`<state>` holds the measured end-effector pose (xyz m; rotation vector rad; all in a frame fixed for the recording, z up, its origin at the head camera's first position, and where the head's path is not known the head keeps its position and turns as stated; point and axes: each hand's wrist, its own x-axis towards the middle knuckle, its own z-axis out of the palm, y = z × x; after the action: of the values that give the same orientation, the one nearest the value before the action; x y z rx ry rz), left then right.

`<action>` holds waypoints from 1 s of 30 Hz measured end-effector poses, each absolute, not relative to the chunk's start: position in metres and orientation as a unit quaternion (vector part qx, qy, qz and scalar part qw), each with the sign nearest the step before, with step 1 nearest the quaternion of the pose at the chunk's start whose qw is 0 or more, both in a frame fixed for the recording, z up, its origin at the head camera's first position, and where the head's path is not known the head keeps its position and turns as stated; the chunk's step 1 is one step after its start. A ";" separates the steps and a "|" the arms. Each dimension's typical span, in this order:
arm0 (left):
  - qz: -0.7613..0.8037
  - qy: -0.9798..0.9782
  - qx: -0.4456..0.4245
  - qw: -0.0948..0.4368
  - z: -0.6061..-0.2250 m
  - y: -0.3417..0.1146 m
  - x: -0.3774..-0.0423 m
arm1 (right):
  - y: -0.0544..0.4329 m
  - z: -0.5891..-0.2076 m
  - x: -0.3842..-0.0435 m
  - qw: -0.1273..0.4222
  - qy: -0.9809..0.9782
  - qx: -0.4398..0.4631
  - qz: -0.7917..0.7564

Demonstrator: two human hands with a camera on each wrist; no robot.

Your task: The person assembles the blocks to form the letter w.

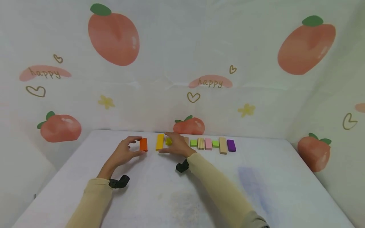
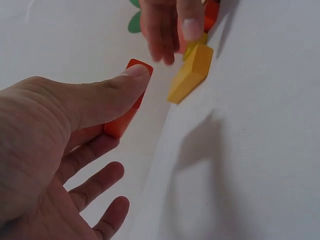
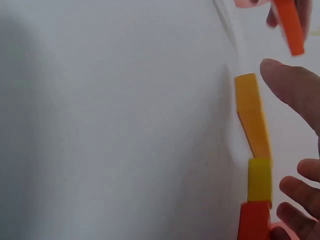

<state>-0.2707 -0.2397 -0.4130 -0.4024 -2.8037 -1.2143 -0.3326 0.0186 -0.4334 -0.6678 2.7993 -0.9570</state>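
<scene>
My left hand (image 1: 122, 153) pinches an orange-red rectangular block (image 1: 143, 144) by its ends, between thumb and index finger. The left wrist view shows the thumb on one end of it and the other fingers spread loosely. My right hand (image 1: 178, 145) reaches over the left part of a row of blocks, with its thumb and a fingertip near the two ends of a yellow block (image 1: 160, 142). In the right wrist view the thumb stands apart from that yellow block (image 3: 254, 112). Beside it are a small yellow-green block (image 3: 259, 180) and a red block (image 3: 254, 220), partly hidden by my hand from above.
Rightward the row continues with a green block (image 1: 193, 143), a striped one (image 1: 201, 143), a pink one (image 1: 208, 144), another green one (image 1: 215, 144), a plain wooden one (image 1: 223, 145) and a purple one (image 1: 231, 145). A fruit-print cloth (image 1: 159, 104) hangs behind the white table (image 1: 154, 196).
</scene>
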 end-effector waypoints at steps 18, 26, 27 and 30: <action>-0.414 -0.899 -0.138 0.040 -0.401 -0.231 -0.244 | 0.005 -0.434 -0.346 0.064 0.940 -0.240 -0.234; -0.425 -0.896 -0.118 0.058 -0.396 -0.226 -0.240 | 0.023 -0.426 -0.316 0.072 0.903 -0.262 -0.332; -0.428 -0.894 -0.117 0.059 -0.397 -0.225 -0.240 | 0.027 -0.425 -0.311 0.077 0.899 -0.270 -0.336; -0.435 -0.891 -0.115 0.056 -0.399 -0.220 -0.241 | 0.037 -0.425 -0.295 0.091 0.886 -0.295 -0.346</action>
<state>-0.2411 -0.2204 -0.3990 -0.3503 -2.7038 -1.3186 -0.2949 0.0375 -0.4248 -0.8764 2.6322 -1.0284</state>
